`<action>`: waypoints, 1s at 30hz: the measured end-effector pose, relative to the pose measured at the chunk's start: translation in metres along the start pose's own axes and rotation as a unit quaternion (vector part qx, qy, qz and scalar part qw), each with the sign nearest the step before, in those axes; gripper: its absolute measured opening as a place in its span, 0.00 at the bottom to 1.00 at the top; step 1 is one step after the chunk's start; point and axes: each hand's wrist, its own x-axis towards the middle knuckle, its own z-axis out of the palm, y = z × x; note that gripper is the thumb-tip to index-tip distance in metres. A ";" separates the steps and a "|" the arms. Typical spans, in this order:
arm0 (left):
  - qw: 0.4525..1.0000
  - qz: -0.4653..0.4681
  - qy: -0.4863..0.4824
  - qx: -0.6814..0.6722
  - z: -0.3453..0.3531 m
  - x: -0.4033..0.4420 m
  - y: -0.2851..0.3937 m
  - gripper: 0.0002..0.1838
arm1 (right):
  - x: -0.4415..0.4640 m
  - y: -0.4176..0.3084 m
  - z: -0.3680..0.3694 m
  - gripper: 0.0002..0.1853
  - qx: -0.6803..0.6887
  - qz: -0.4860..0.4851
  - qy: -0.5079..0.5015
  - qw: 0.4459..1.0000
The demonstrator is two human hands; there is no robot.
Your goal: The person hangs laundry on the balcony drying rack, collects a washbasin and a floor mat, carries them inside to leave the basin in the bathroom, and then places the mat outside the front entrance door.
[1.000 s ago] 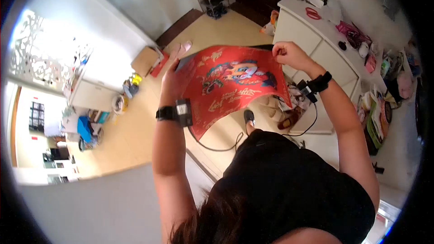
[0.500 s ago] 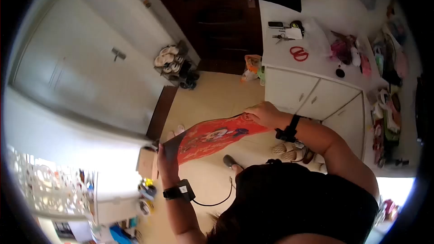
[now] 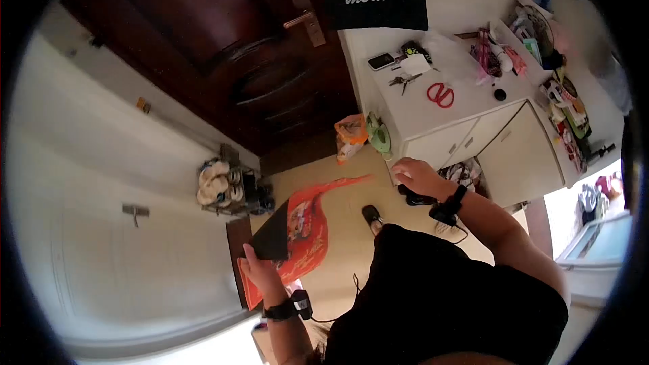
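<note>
A red printed sheet (image 3: 307,230) with gold writing and a colourful picture hangs from my left hand (image 3: 262,276), at the lower left. Its near edge curls over, and the dark back shows beside my fingers. The far corner trails loose to the right. My right hand (image 3: 417,177) is apart from the sheet, over the floor in front of the white cabinet. Its fingers are bent and slightly blurred, and whether they press together is unclear.
A dark red door (image 3: 236,61) stands ahead, with a shoe rack (image 3: 233,189) to its left. Bags (image 3: 351,136) lie by the white cabinet (image 3: 433,128), which bears red scissors (image 3: 440,95), keys and a phone (image 3: 381,61). A shoe (image 3: 371,215) shows below.
My right hand has let go of the sheet, which now hangs from my left hand alone. The view has turned right towards the dark door and cabinet.
</note>
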 end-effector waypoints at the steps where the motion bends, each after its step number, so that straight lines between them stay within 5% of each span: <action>1: 0.999 -0.008 0.035 -0.028 0.010 0.021 -0.003 0.18 | 0.018 0.005 0.003 0.09 -0.004 0.006 -0.012 1.000; 5: 0.977 -0.055 -0.090 -0.187 0.031 0.089 0.005 0.16 | 0.118 0.026 0.028 0.08 0.050 0.028 0.044 0.997; 9: 0.989 -0.081 -0.031 -0.119 0.042 0.163 0.009 0.19 | 0.227 0.058 0.053 0.12 0.027 0.018 0.032 0.999; 12: 0.987 -0.075 -0.103 -0.097 0.069 0.205 0.023 0.22 | 0.311 0.043 0.020 0.17 0.183 0.246 -0.023 0.952; 14: 0.978 -0.067 -0.168 -0.102 0.093 0.227 0.036 0.22 | 0.357 0.061 0.022 0.18 0.191 0.137 0.095 0.967; 18: 0.955 -0.130 -0.219 -0.148 0.147 0.282 0.032 0.20 | 0.444 0.089 0.027 0.19 0.244 0.113 0.199 0.943; 20: 0.961 -0.127 -0.228 -0.088 0.171 0.302 0.030 0.19 | 0.474 0.079 0.018 0.23 0.444 0.203 0.184 0.853; 22: 0.975 -0.091 -0.202 0.024 0.191 0.331 0.025 0.19 | 0.506 0.080 0.021 0.26 0.506 0.243 0.193 0.805; 23: 0.930 -0.181 -0.302 -0.108 0.202 0.356 0.008 0.19 | 0.522 0.086 0.019 0.29 0.563 0.278 0.176 0.758; 27: 0.937 0.018 -0.318 0.144 0.230 0.396 -0.001 0.19 | 0.566 0.109 0.021 0.31 0.645 0.238 0.248 0.682; 30: 0.935 -0.027 -0.347 0.075 0.249 0.426 -0.025 0.21 | 0.590 0.143 0.026 0.26 0.631 0.268 0.242 0.686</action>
